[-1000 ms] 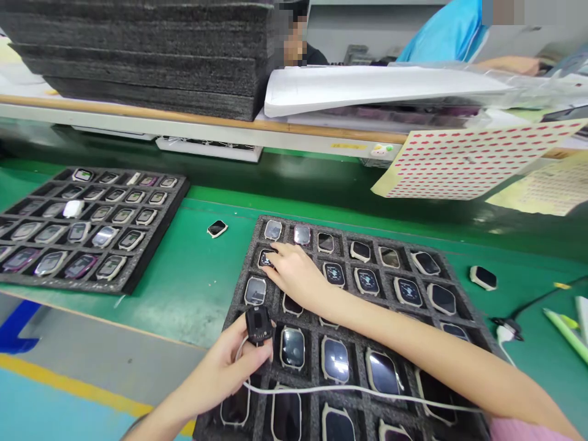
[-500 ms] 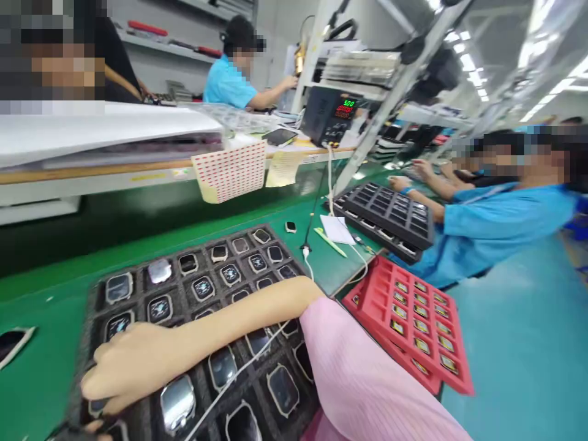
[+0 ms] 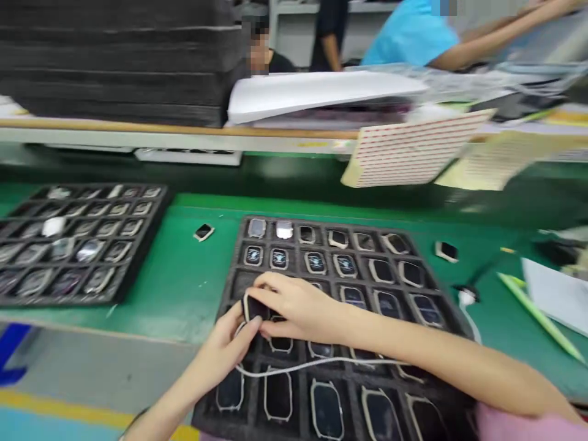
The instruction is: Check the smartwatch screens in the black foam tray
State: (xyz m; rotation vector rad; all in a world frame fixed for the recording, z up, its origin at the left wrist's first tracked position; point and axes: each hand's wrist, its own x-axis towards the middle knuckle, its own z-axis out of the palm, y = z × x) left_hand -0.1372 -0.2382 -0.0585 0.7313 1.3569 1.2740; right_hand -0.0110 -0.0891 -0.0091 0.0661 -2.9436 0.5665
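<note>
Head view, from my remote post: two bare hands meet above the left edge of a black foam tray, with the held watch between them. I see this watch, pale-rimmed and dark-faced, tilted at the fingertips of the left hand, whose thumb lies on its face; this hand pinches it from the left and below. From the right side, the right hand closes its index finger over the upper edge and brings its thumb to the lower right, so I read it as pinching the same watch. A dark edge shows behind the watch, too hidden for me to identify. From the left hand a white cable runs rightward across the tray and passes under the right forearm.

The tray's compartments carry watches in rows; several in the second row from its back edge show lit dials. Its near left corner reaches past the front edge of the green surface.

On that surface I note a loose watch near the tray's back left corner, another watch beyond its back right corner, and a green pen toward the surface's right. A second tray stands at the left.
</note>
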